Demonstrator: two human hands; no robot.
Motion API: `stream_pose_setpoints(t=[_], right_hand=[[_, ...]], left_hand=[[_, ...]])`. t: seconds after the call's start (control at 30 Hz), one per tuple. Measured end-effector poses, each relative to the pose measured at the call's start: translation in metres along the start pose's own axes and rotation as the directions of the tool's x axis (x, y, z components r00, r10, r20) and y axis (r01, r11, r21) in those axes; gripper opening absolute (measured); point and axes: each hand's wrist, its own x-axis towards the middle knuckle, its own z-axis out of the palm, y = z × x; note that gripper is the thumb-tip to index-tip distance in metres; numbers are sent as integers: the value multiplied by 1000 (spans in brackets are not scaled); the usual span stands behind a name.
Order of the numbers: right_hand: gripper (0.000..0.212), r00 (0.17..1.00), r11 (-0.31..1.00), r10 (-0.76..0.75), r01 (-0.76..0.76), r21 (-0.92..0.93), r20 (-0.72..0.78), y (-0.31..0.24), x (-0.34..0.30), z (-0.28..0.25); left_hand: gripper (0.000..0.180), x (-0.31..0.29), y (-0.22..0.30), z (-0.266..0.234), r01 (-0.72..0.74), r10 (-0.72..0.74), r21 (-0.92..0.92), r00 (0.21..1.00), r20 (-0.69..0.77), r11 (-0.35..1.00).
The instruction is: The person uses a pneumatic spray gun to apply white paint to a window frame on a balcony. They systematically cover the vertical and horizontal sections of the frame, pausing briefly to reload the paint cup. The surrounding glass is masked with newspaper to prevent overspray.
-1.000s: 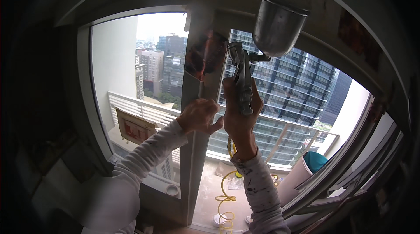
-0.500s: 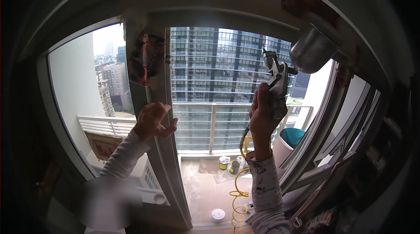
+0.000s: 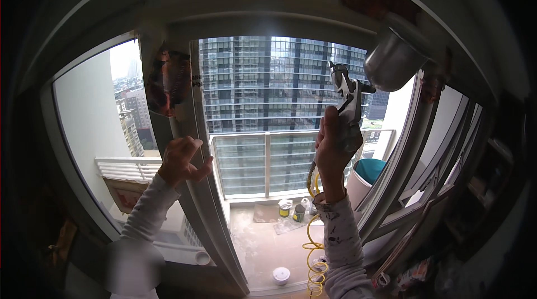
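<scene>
Gripping spray gun (image 3: 349, 103) by window frame (image 3: 196, 187).
Rt hand (image 3: 331, 151) closing tight round gun grip, metal cup (image 3: 393, 64) up top; lt hand (image 3: 180, 159) half-open, touching frame, holding nothing.

My right hand (image 3: 334, 151) hides the grip of the grey metal spray gun (image 3: 349, 100), my left sleeve (image 3: 134, 243) blurs near the bottom edge, and the small paint tins (image 3: 292, 209) on the far balcony floor are too tiny to tell apart.

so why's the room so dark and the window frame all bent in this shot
Head view: bright daylight behind the window frame backlights it, leaving the room nearly black; the fisheye bows straight edges; the spray gun in the right hand stays sharp, and the left hand too.
</scene>
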Motion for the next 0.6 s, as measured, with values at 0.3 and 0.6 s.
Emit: stream_pose_setpoints(t=[0.3,0.6], right_hand=[[18,989,995,-19,34,98,-144,6,31,-24],[15,999,998,-19,17,56,40,3,-8,-4]], left_hand=[[37,-2,1,2,16,-15,19,999,-31,1000],[38,0,3,4,7,-6,41,1000,-23,999]])
